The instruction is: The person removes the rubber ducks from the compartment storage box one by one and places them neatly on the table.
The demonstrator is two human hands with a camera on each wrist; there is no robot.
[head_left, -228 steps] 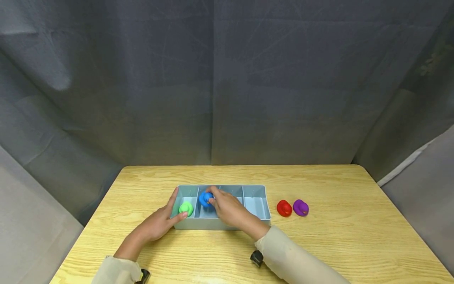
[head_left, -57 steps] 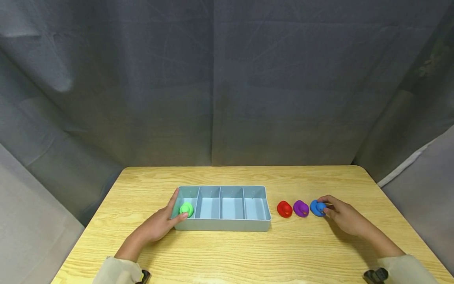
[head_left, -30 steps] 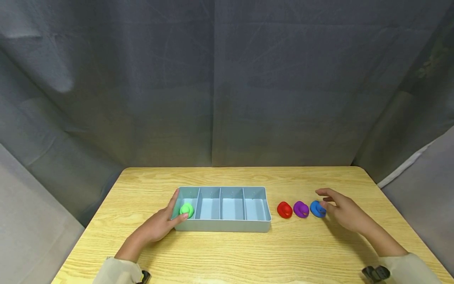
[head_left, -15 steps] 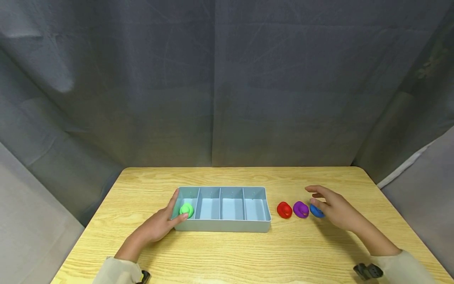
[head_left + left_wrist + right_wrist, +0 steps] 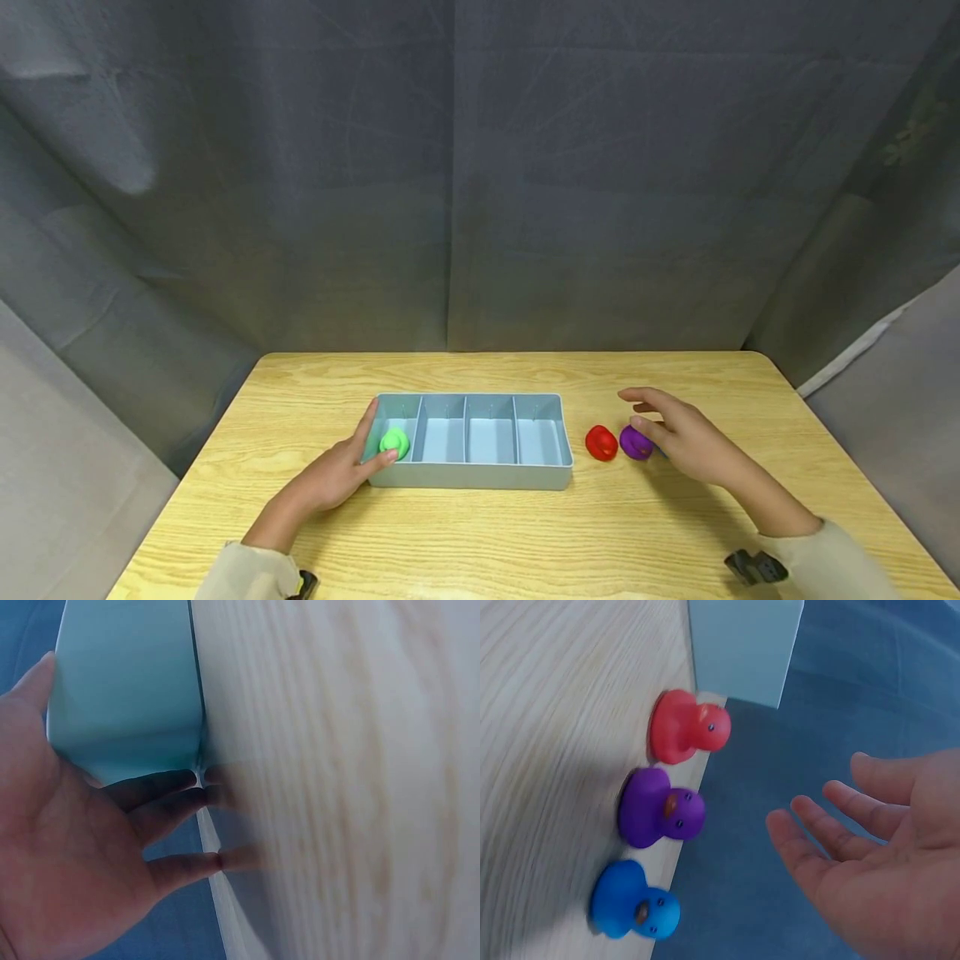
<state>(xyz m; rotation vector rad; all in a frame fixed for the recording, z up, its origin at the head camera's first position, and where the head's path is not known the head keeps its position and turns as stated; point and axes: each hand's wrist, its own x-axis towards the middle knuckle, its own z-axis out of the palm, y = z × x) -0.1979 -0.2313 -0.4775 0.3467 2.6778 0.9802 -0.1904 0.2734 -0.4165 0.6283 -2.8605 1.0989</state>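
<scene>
My left hand lies against the left end of a grey-blue divided box, its thumb at the front rim. In the left wrist view, its fairly straight fingers reach the table beside the box wall. A green rubber duck sits in the leftmost compartment. My right hand hovers with loose, spread fingers above the duck row, holding nothing. Below it, in the right wrist view, stand a red rubber duck, a purple one and a blue one. The hand hides most of the blue duck in the head view.
The box's other compartments show bare floors. It stands on a light wooden table, left of the loose ducks. Dark grey cloth hangs behind the table, with paler cloth at both sides.
Earlier, my right hand held the blue duck in the box's second compartment, then set it right of the purple duck. It has let go, risen and moved left. My left hand stays.
</scene>
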